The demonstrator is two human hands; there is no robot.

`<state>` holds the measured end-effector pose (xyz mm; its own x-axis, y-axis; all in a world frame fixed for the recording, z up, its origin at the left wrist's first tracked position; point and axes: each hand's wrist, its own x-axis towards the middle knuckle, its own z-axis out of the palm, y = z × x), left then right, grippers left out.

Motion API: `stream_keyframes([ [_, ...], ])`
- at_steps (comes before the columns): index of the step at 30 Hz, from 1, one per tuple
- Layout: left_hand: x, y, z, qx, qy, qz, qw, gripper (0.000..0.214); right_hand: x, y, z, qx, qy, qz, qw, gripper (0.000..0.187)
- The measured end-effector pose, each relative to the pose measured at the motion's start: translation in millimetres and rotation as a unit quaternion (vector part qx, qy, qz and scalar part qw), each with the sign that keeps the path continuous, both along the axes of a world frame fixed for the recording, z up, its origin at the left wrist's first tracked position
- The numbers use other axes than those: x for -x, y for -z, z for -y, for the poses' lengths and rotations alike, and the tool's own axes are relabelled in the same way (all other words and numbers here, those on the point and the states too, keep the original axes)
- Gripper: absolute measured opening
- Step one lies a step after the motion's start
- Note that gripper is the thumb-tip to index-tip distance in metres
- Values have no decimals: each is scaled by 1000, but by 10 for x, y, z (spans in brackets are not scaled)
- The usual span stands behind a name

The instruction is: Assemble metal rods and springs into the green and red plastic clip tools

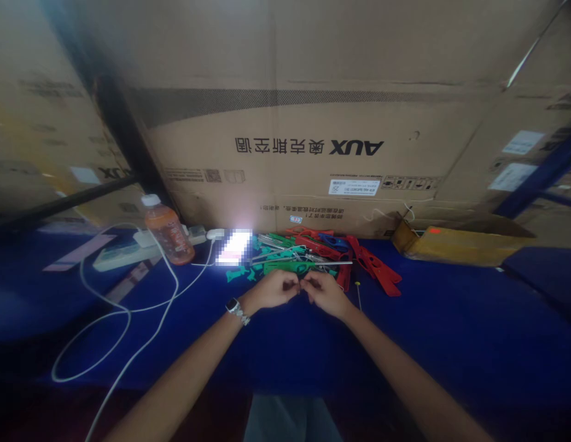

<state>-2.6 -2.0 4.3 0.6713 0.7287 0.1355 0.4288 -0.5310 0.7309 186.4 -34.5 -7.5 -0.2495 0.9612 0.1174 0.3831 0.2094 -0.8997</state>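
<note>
My left hand (277,288), with a watch (238,310) on its wrist, is closed with thumb and fingertips pinched together. Facing it, my right hand (326,293) is pinched too, and the fingertips of both nearly meet. Anything between them is too small or hidden to make out. Just beyond my hands lies a pile of plastic clips and metal rods. A green clip (285,266) is nearest, with a thin metal rod (334,263) beside it. Red clips (375,270) lie on the right of the pile, and small teal plastic pieces (237,274) on the left.
A blue-covered table (419,325) bears everything. At left stand an orange drink bottle (168,230), a power strip (124,255) and a looping white cable (124,341). A bright phone (234,247) lies by the pile. At right is an open yellow box (465,242); behind rises a large cardboard box (290,116).
</note>
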Motion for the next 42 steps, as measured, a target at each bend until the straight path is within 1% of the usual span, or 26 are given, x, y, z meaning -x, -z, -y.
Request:
stream_keyframes([
  [6,6,31,-15,-3,-1,-3,1000,23,6,-2,-8,0,3,-3,1000,19],
  [16,6,8,-12,-3,0,-7,1000,22,1,-15,3,10,1,-13,1000,19],
  [21,9,12,-15,-4,-5,-12,1000,22,0,-13,5,16,-3,-19,1000,14],
  [26,7,21,-17,-5,-10,-15,1000,26,4,-6,2,23,-2,-23,999,15],
  [33,-2,6,-6,-11,-16,-13,1000,27,-3,2,1,28,0,-28,999,17],
  [36,-6,0,-7,-7,-23,-15,1000,25,-3,5,0,30,1,-30,999,15],
  [42,4,21,-18,5,-10,-10,1000,21,2,-18,3,35,5,-31,999,14],
])
